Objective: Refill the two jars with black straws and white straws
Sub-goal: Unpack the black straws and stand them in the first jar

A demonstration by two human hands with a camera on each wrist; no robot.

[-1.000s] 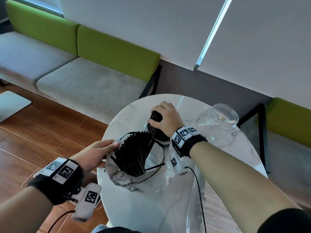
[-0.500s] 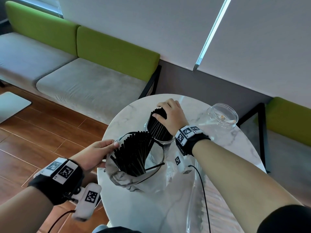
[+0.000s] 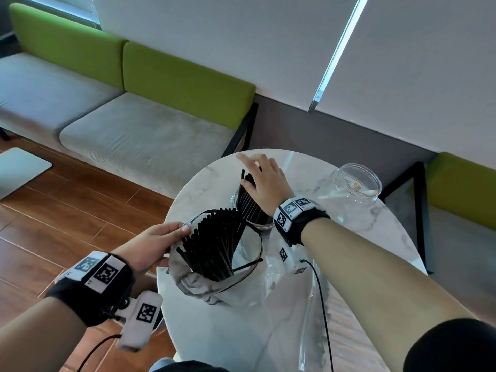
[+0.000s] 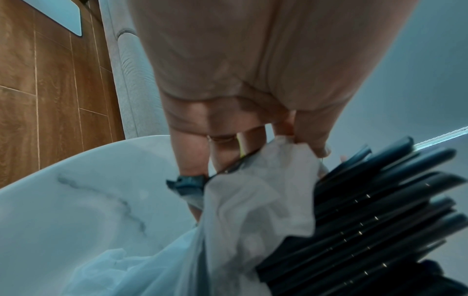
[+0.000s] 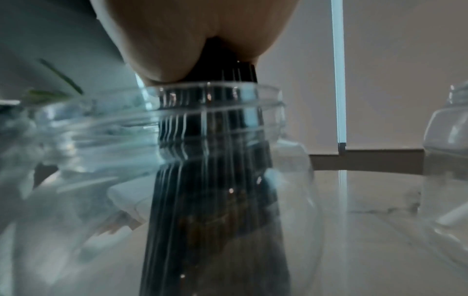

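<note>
A clear jar (image 3: pixel 261 226) stands mid-table with a bundle of black straws (image 3: pixel 251 205) upright in it. My right hand (image 3: pixel 257 167) lies over the straw tops with its fingers straight and spread; in the right wrist view the palm (image 5: pixel 177 50) sits on the straws (image 5: pixel 215 180) above the jar's rim (image 5: pixel 228 96). My left hand (image 3: pixel 182 230) pinches the rim of a clear plastic bag (image 3: pixel 241 285) that holds many more black straws (image 3: pixel 214 245); the pinch (image 4: pixel 291 144) shows up close. A second jar (image 3: pixel 354 189) at the right holds a few white straws.
The round marble table (image 3: pixel 214 331) is small and its edge is close on every side. A loose clear plastic wrapper (image 3: pixel 319 318) lies at its front right. A grey and green sofa (image 3: pixel 134 135) stands behind, with wooden floor (image 3: pixel 67 210) to the left.
My right hand has let go of the black straw bundle in the jar. Its fingers have straightened and it has moved a little farther away. The left hand and bag have stayed put.
</note>
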